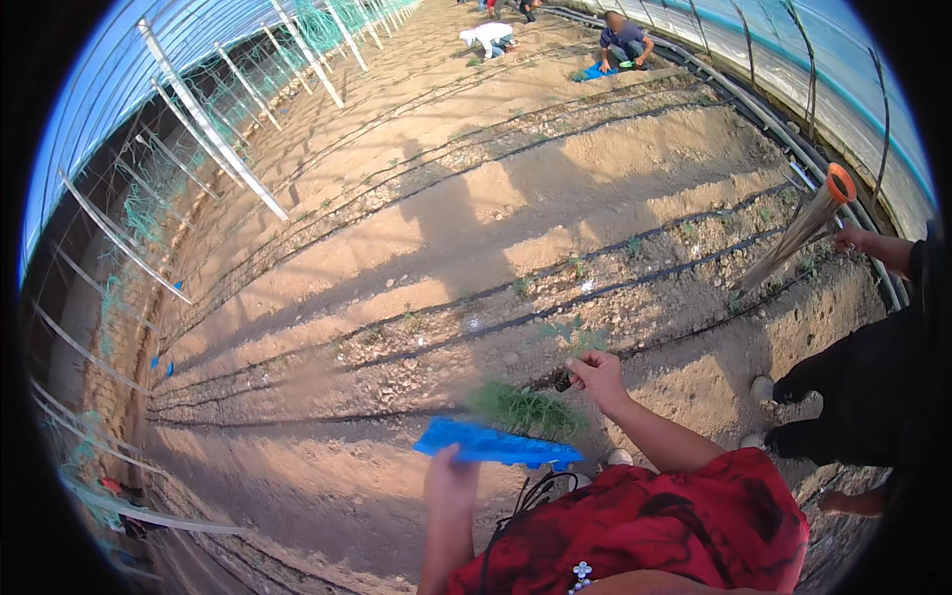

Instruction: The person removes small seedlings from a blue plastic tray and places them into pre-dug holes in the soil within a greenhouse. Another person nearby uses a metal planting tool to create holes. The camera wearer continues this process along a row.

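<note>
My left hand (452, 476) grips the near edge of a blue plastic seedling tray (491, 444), blurred by motion. Green seedlings (532, 410) stand crowded along the far side of the tray. To the right, my right hand (601, 378) pinches a single seedling (576, 336) by its stem, its leaves spread above the fingers. A dark root plug (563, 379) hangs at the fingertips. Both hands are above a soil bed (424, 335) where small plants grow between black drip lines (476, 336).
At the right, a person in dark clothes (840, 387) holds a bundle of sticks or straw with an orange ring (840, 184). Two people crouch farther off, one beside another blue tray (597, 71). White poles (216, 126) and green netting (141, 201) line the left; pipes run along the right wall.
</note>
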`<state>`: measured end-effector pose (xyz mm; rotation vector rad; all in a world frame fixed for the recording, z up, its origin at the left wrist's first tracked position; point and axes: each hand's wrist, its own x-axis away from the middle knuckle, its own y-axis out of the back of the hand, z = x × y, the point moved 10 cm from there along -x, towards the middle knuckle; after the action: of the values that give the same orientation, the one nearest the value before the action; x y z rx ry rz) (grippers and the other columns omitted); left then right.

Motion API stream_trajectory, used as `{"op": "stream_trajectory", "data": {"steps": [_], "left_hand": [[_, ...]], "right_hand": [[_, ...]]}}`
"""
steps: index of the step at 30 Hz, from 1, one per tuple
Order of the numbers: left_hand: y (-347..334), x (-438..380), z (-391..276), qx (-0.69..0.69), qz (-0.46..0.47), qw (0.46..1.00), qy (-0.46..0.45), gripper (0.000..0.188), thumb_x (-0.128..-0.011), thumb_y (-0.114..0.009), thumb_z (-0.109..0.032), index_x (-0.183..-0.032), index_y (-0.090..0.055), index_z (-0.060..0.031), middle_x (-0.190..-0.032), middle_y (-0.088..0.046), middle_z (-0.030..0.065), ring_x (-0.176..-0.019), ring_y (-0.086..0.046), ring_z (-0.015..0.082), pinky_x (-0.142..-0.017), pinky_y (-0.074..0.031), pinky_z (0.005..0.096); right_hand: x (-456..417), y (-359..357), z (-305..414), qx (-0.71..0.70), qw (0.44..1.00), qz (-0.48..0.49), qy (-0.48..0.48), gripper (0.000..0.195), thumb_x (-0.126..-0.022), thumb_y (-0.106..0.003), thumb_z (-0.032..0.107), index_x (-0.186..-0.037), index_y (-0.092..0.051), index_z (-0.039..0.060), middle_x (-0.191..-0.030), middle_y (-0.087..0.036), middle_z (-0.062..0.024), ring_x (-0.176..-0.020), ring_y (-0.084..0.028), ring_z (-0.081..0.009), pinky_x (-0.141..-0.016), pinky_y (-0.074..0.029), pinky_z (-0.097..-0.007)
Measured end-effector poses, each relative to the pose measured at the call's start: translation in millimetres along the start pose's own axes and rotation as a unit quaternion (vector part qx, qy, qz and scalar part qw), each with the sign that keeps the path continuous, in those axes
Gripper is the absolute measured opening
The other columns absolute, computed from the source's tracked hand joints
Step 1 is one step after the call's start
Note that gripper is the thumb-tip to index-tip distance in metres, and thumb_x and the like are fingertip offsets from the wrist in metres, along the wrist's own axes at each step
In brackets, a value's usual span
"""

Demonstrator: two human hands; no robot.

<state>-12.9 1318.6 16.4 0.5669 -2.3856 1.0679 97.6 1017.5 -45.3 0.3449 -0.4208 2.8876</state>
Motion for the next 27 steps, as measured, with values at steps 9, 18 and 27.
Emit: {"op": "stream_trajectory", "data": {"steps": [9, 18, 27], "left_hand": [[35.3, -20.4, -32.3, 0.013, -0.062, 0.998, -0.019, 0.013, -0.079, -0.057, 0.002, -0.092, -0.057, -0.0019, -0.097, -0.065, 0.0096, -0.094, -0.062, 0.0225, -0.09, -0.051, 0.035], [10.9, -15.3, -40.9, -0.037, -0.1, 0.994, -0.02, 0.015, -0.082, -0.062, -0.003, -0.095, -0.055, -0.0004, -0.095, -0.063, 0.0106, -0.082, -0.065, 0.0207, -0.069, -0.06, 0.0303], [9.2, -14.1, -20.2, -0.035, -0.127, 0.991, -0.01, 0.021, -0.082, -0.061, 0.0, -0.1, -0.053, 0.0026, -0.099, -0.064, 0.0129, -0.086, -0.066, 0.0236, -0.072, -0.061, 0.0328]], "right_hand": [[15.5, 155.7, 81.1, 0.012, 0.985, -0.159, 0.065, 0.017, -0.083, -0.069, 0.012, -0.071, -0.057, 0.007, -0.061, -0.058, 0.0002, -0.051, -0.053, -0.0054, -0.046, -0.04, -0.0211], [31.9, 289.0, 187.2, 0.014, 0.936, -0.291, 0.198, 0.017, -0.084, -0.069, 0.016, -0.074, -0.061, 0.0047, -0.066, -0.062, -0.0027, -0.054, -0.053, -0.0061, -0.052, -0.044, -0.0204], [-49.2, 408.6, 224.7, 0.028, 0.892, -0.38, 0.244, 0.021, -0.081, -0.071, 0.022, -0.079, -0.061, 0.0041, -0.068, -0.063, -0.0048, -0.052, -0.056, -0.0088, -0.045, -0.048, -0.0249]]}}
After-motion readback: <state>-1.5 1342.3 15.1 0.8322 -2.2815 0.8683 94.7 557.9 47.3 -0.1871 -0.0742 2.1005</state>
